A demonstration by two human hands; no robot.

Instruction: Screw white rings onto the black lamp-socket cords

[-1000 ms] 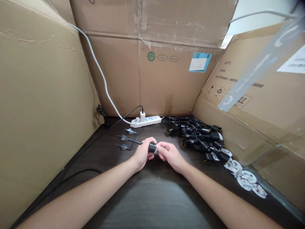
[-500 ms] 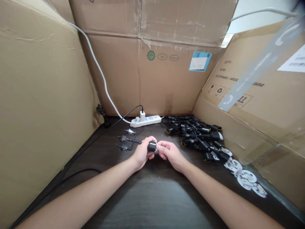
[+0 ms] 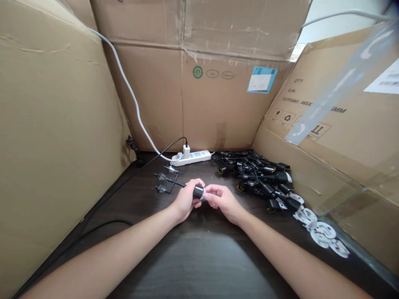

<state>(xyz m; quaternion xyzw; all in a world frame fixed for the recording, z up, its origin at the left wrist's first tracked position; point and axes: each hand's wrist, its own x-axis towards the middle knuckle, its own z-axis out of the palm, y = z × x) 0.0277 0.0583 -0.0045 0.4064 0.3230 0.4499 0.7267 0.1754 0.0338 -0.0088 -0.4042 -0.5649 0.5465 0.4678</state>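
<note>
My left hand (image 3: pixel 188 202) is closed around a miniature black street lamp (image 3: pixel 198 191) at its thick cylindrical base. The lamp lies nearly level, its three small lanterns (image 3: pixel 161 177) pointing left. Against the right end of the base sits a white disc (image 3: pixel 203 193), of which only the rim shows. My right hand (image 3: pixel 222 199) pinches this disc between thumb and fingers. Its fingertips hide part of the joint between disc and base.
A heap of similar black lamps (image 3: pixel 264 176) lies to the right, with loose white discs (image 3: pixel 326 230) nearer me. At the back is a white power strip (image 3: pixel 199 156) with a plugged-in adapter. Black cable (image 3: pixel 106 223) runs along the left. Cardboard walls (image 3: pixel 218 112) stand on three sides.
The lamp has turned slightly in my left hand, so its lantern end sits a little higher and the base tilts downward to the right. Both hands stay almost in place.
</note>
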